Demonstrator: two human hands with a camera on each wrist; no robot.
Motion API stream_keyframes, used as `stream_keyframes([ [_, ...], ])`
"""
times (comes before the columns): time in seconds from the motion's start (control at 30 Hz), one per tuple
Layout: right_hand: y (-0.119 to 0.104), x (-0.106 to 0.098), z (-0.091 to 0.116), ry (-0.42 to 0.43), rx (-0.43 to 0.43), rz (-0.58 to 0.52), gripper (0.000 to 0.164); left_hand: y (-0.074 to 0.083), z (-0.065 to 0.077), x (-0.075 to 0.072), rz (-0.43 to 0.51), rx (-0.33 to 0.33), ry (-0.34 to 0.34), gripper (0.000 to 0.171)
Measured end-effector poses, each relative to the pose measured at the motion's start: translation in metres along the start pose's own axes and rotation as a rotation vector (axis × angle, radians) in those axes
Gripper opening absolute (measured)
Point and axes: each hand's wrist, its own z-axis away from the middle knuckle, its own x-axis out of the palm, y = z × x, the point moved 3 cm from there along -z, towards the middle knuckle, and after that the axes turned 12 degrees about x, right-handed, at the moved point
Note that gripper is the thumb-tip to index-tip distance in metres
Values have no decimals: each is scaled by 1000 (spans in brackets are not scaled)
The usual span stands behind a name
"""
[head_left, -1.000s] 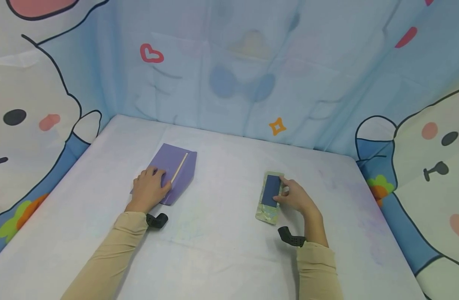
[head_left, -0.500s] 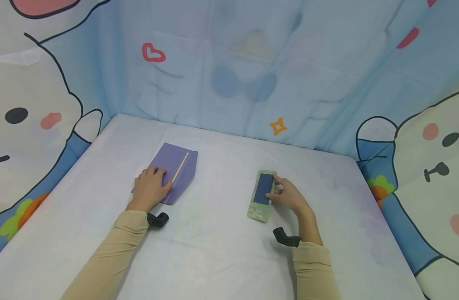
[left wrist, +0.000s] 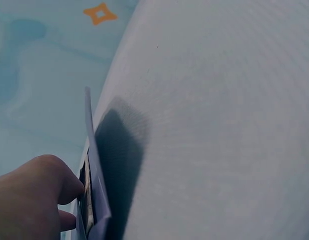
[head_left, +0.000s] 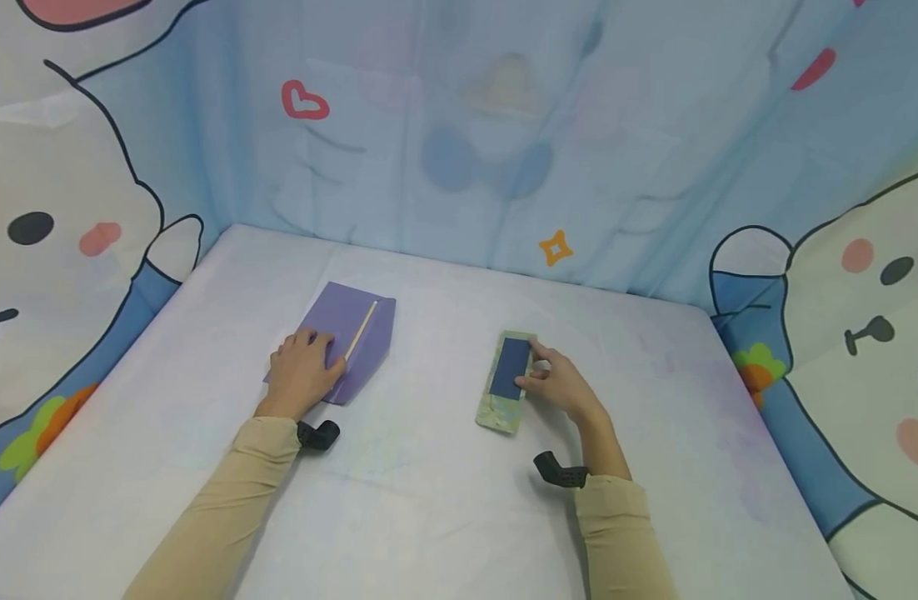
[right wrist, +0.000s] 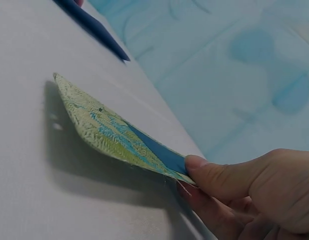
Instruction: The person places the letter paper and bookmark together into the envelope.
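Note:
A flat purple envelope-like pouch (head_left: 346, 312) with a pale strip along its face lies at the left in the head view. My left hand (head_left: 297, 375) grips its near left part, fingers bent over it and thumb by the strip. In the left wrist view the pouch (left wrist: 98, 185) shows edge-on, its layers parted beside the thumb. My right hand (head_left: 567, 387) pinches the right edge of a long green patterned piece (head_left: 500, 412) with a dark blue panel. The right wrist view shows this piece (right wrist: 112, 132) tilted above the table, its textured surface streaked with blue, over a broad shadow.
A white-covered table (head_left: 414, 517) spreads under both hands. Behind it hangs a light blue cartoon curtain (head_left: 369, 183), meeting the table's back edge. Black wrist mounts (head_left: 560, 471) sit at both cuffs.
My right hand has moved left and slightly away from me with the green patterned piece, narrowing the distance to the purple pouch. My left hand has stayed in place.

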Motion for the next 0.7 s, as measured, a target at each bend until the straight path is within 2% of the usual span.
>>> stream_keyframes([
  [0.3,-4,10,-2,-4,50,-76,87,1,-1,-2,-3,5,9,52],
  [0.7,-26,24,-3,-8,26,-107,87,-1,0,-1,2,-2,13,51],
])
